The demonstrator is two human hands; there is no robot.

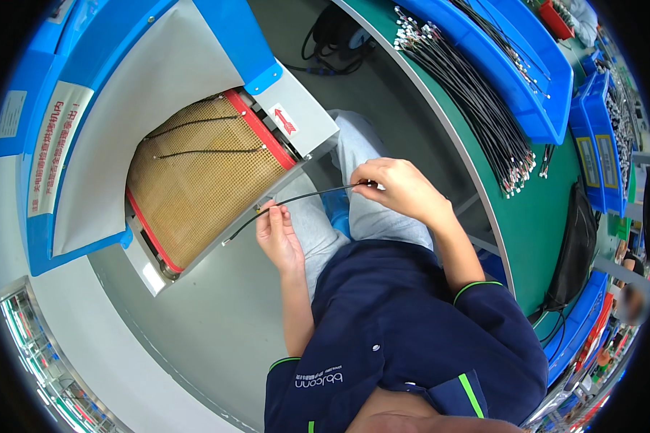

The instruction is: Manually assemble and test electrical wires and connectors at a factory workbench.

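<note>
I had a thin black cable [314,193] in the centre of the frame, stretched slantwise between two hands, in front of the wearer's legs. The left hand [280,237] pinched it narrowly toward its lower-left end, where a small pale tip stuck out free; the right hand [399,189] gripped it closely at the other end, fingers hiding most of that tip.

As far as I could judge, the work was partway along. Two similar cables [213,151] lay apart on the tan mesh belt [202,191] left of centre, while the one in hand was off it. A thick bundle of cables [477,101] lay at the upper right, so much seemed left, though I couldn't tell whether those had been handled already.

The belt, edged in red, came out from under a pale hood [152,65] framed by a blue housing [235,36] at the upper left. The bundle rested on a green tabletop [513,224] curving down the right side, beside a long blue bin [552,131] and a black bag [575,245]. Grey floor [231,310] filled the lower left, with bright, blurred shelving past it.
</note>
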